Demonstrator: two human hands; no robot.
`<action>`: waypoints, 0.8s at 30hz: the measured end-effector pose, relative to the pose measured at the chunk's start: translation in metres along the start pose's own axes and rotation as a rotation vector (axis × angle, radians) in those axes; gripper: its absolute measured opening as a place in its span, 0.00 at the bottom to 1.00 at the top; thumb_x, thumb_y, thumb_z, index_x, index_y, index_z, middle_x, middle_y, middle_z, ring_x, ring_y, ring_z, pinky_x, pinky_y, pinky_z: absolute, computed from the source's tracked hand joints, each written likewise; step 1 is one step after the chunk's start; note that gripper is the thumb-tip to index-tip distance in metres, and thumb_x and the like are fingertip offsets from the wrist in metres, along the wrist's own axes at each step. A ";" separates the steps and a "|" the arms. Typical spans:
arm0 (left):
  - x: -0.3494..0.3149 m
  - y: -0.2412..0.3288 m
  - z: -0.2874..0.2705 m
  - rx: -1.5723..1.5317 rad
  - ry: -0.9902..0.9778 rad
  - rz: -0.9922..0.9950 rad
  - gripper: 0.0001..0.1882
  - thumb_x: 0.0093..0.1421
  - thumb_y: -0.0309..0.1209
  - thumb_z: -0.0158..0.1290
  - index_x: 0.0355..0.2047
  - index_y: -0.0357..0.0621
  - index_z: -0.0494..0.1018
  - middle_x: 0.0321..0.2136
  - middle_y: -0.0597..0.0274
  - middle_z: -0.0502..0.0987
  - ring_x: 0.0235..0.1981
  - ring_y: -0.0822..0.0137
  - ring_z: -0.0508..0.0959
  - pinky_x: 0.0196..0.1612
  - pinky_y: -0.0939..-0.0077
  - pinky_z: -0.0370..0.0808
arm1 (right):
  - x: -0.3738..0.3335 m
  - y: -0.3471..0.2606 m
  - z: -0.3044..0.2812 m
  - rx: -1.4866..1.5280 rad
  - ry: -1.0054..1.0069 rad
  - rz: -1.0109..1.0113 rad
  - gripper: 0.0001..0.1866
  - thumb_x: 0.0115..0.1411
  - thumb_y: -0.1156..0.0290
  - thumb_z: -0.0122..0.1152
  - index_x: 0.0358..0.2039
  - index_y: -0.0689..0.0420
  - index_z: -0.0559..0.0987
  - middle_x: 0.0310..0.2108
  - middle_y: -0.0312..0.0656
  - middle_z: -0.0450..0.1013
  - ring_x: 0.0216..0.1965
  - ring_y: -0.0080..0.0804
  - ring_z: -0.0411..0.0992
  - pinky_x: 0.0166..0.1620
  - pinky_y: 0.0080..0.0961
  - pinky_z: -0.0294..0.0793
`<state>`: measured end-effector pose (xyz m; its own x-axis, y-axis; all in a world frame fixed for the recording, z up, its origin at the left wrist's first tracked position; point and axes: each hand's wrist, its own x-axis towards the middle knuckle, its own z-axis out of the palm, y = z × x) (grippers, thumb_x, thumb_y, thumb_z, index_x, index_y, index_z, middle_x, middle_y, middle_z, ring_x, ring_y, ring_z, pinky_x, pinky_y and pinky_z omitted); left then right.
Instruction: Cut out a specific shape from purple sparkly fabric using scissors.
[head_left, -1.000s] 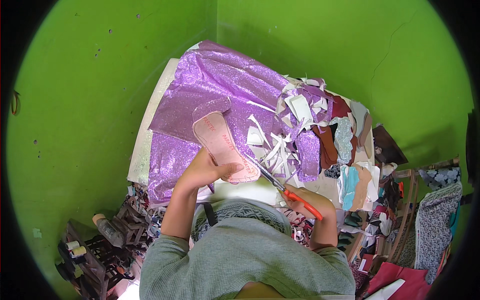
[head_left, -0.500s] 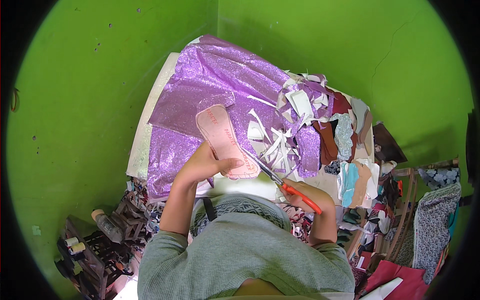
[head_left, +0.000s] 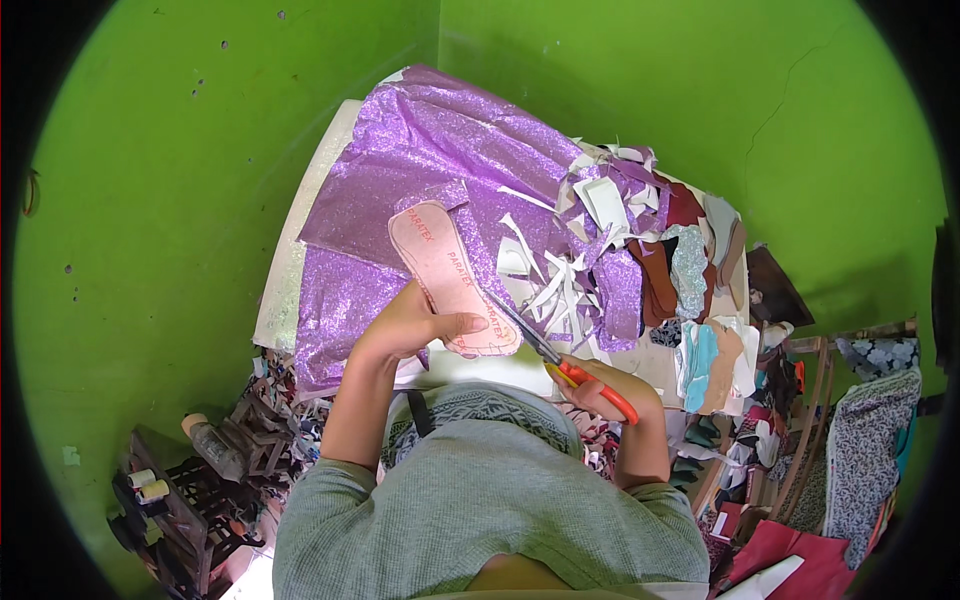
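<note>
Sole-shaped pink piece [head_left: 443, 262], metal-bladed scissors [head_left: 545, 350], glittery sheet [head_left: 400, 150]

This looks like a small shoe-making workshop. The hands [head_left: 405, 328] hold scissors [head_left: 548, 352] and a pink sole-shaped piece [head_left: 445, 265] over a counter [head_left: 650, 370]. Beyond them spreads a glittery purple sheet [head_left: 440, 140]; to their right lie white and purple offcuts [head_left: 603, 205] and stacks of cut pieces [head_left: 715, 370] in several colours. Well to the hands' left are thread spools [head_left: 153, 490] and a bottle [head_left: 215, 455], with a heap of scraps [head_left: 275, 400] nearer; far right hangs patterned cloth [head_left: 865, 455]. Green walls [head_left: 650, 70] rise beyond.
</note>
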<state>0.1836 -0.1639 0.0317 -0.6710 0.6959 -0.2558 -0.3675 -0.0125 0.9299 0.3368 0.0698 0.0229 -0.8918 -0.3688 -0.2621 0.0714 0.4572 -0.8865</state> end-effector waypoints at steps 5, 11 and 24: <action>0.000 0.002 -0.001 -0.001 -0.013 -0.027 0.21 0.40 0.18 0.58 0.37 0.33 0.66 0.31 0.55 0.73 0.32 0.68 0.74 0.35 0.76 0.71 | -0.001 -0.026 -0.006 0.178 -0.045 0.174 0.13 0.60 0.66 0.34 0.34 0.62 0.65 0.24 0.35 0.64 0.23 0.22 0.62 0.27 0.16 0.63; -0.001 0.000 0.004 -0.021 -0.033 -0.015 0.23 0.40 0.21 0.58 0.38 0.34 0.65 0.31 0.56 0.74 0.32 0.68 0.74 0.33 0.78 0.71 | 0.004 -0.028 0.002 0.233 0.005 0.221 0.15 0.59 0.60 0.38 0.32 0.61 0.64 0.24 0.37 0.63 0.24 0.26 0.62 0.30 0.21 0.63; 0.002 -0.001 0.009 -0.079 -0.041 -0.042 0.22 0.40 0.18 0.58 0.38 0.33 0.65 0.32 0.55 0.73 0.33 0.66 0.74 0.37 0.74 0.71 | 0.008 -0.025 0.005 0.275 0.005 0.162 0.22 0.59 0.51 0.36 0.31 0.60 0.63 0.24 0.43 0.61 0.24 0.38 0.61 0.32 0.28 0.62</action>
<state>0.1884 -0.1565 0.0330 -0.6276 0.7259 -0.2815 -0.4453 -0.0381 0.8946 0.3300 0.0513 0.0406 -0.8611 -0.3049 -0.4070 0.3302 0.2734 -0.9035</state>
